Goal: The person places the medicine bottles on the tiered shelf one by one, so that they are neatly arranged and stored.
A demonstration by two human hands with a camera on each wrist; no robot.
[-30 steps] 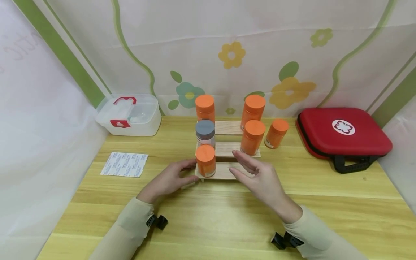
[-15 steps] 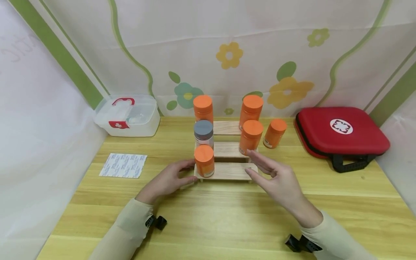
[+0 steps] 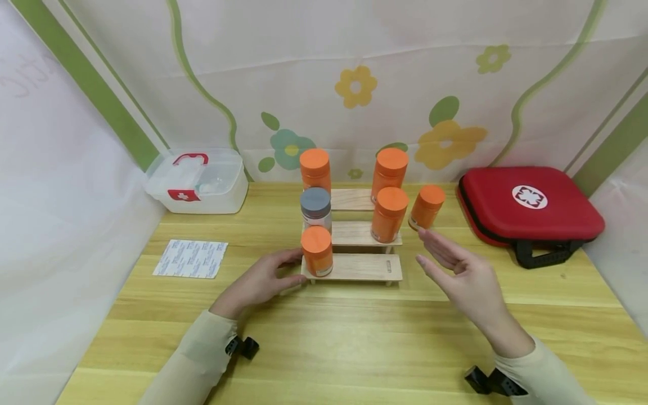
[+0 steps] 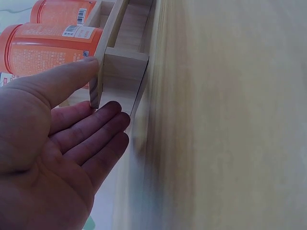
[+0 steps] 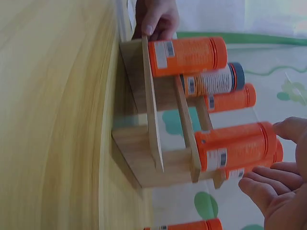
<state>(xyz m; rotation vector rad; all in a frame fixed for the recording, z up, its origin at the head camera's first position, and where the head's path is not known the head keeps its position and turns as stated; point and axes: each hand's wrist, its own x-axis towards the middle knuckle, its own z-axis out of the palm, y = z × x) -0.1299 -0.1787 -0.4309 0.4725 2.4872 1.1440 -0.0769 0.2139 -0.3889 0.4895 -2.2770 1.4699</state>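
A wooden stepped rack point(image 3: 361, 266) with three tiers stands mid-table. My left hand point(image 3: 264, 279) rests at its left end. In the left wrist view the thumb point(image 4: 79, 76) touches the board edge, and the other fingers extend loosely beside the side panel. An orange bottle point(image 3: 317, 252) stands on the lowest tier's left. On the middle tier are a grey-capped bottle point(image 3: 316, 206) and an orange bottle point(image 3: 389, 215); the top tier bears two orange bottles point(image 3: 388, 171). My right hand point(image 3: 468, 281) hovers right of the rack, fingers apart and holding nothing, near a smaller orange bottle point(image 3: 426, 208) on the table.
A clear plastic first-aid box point(image 3: 210, 191) with a red handle sits at the back left. In front of it lies a white printed sheet point(image 3: 190, 259). The red zip case point(image 3: 562, 214) with a black handle is at the back right. A patterned curtain point(image 3: 304, 67) hangs behind.
My right hand has moved rightward, from in front of the lowest tier to beyond the rack's right end. My left hand stays at the rack. The bottles have kept their places.
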